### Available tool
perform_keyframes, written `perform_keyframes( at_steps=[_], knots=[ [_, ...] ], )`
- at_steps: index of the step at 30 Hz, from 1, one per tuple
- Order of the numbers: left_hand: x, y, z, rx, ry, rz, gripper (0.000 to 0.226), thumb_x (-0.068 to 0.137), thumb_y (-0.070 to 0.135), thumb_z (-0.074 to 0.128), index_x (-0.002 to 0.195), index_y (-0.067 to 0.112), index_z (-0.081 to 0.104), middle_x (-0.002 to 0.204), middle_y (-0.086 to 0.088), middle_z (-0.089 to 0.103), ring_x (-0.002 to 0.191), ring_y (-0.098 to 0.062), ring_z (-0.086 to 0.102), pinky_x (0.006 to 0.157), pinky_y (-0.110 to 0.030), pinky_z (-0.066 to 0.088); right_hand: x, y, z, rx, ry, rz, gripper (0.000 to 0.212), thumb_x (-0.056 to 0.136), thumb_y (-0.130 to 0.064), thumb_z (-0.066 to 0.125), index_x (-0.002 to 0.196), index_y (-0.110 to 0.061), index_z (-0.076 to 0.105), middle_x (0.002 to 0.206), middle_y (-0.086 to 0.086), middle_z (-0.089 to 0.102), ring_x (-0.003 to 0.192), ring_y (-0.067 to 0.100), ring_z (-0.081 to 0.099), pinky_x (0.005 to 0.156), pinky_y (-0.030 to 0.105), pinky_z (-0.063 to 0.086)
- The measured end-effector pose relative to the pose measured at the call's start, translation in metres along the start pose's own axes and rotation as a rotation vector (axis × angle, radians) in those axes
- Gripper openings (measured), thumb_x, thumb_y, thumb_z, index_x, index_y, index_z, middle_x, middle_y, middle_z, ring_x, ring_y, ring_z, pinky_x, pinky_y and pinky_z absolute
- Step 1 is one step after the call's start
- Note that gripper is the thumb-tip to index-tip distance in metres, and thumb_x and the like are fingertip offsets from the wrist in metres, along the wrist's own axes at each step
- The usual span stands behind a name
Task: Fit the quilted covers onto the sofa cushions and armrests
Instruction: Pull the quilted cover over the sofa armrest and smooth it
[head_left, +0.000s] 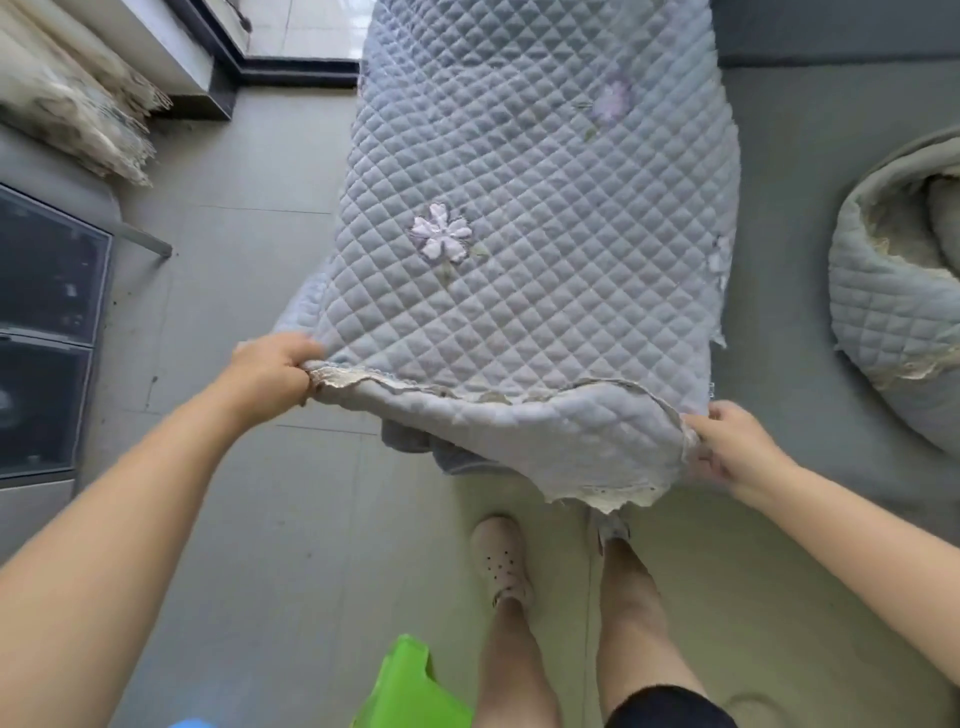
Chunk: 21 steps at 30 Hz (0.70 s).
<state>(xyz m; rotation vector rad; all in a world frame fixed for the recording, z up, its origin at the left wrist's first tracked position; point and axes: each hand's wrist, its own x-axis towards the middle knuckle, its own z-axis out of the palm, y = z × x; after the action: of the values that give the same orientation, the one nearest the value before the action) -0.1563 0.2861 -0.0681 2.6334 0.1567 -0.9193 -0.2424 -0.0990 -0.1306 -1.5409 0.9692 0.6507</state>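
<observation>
- Head view: at the far left, a dark glass-fronted cabinet (47, 332) is seen, with a fringed cream fabric (78, 104) lying above it.
- A grey tiled floor (218, 291) is spread between the cabinet and the sofa.
- The left hand (270, 370) is closed on the near left corner of a pale blue diamond-quilted cover (519, 208), the lace-trimmed edge being pinched between curled fingers.
- The cover is draped lengthwise over the sofa's left end, and an appliquéd lilac flower (441, 236) is shown on its top face; the near edge is held lifted, so that the plain underside is turned towards the camera.
- A bright green plastic object (405, 686) is seen at the bottom edge, beside a pale perforated clog (501, 558).
- The right hand (732, 449) is closed on the cover's near right corner.
- A grey sofa seat cushion (789, 208) is exposed to the right of the cover.
- A second quilted cover, bundled up (893, 286), is lying on that cushion at the far right.
</observation>
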Motion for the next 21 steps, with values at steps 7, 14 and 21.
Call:
perform_keyframes(
  at_steps=[7,14,21],
  knots=[
    [0.007,-0.018,0.107,-0.416,0.243,-0.485,0.036,0.087,0.007,0.047,0.121,-0.005,0.045,0.128,-0.026,0.047,0.118,-0.037,0.046,0.095,-0.038,0.037,0.023,0.007,0.058,0.167,0.003,0.009,0.014,0.087,-0.013,0.058,0.100,-0.016,0.053,0.089,0.004,0.062,0.070,0.018,0.059,0.059,0.026,0.046],
    [0.023,0.006,0.171,-1.396,-0.013,-0.899,0.040,0.089,0.043,0.051,0.116,0.014,0.045,0.112,-0.010,0.056,0.088,-0.027,0.057,0.069,-0.038,0.047,-0.007,0.014,0.063,0.386,-0.522,0.048,0.054,0.032,-0.047,0.090,0.079,-0.024,0.077,0.080,-0.006,0.075,0.071,0.010,0.071,0.055,0.025,0.057],
    [0.019,0.028,0.133,-1.934,0.103,-0.644,0.018,0.081,-0.001,0.042,0.086,0.010,0.055,0.086,-0.011,0.063,0.074,-0.027,0.062,0.059,-0.033,0.056,-0.007,-0.028,0.056,0.565,-0.578,-0.182,0.085,0.032,-0.043,0.091,0.105,-0.011,0.064,0.096,0.004,0.074,0.088,0.018,0.071,0.067,0.027,0.057]
  ],
)
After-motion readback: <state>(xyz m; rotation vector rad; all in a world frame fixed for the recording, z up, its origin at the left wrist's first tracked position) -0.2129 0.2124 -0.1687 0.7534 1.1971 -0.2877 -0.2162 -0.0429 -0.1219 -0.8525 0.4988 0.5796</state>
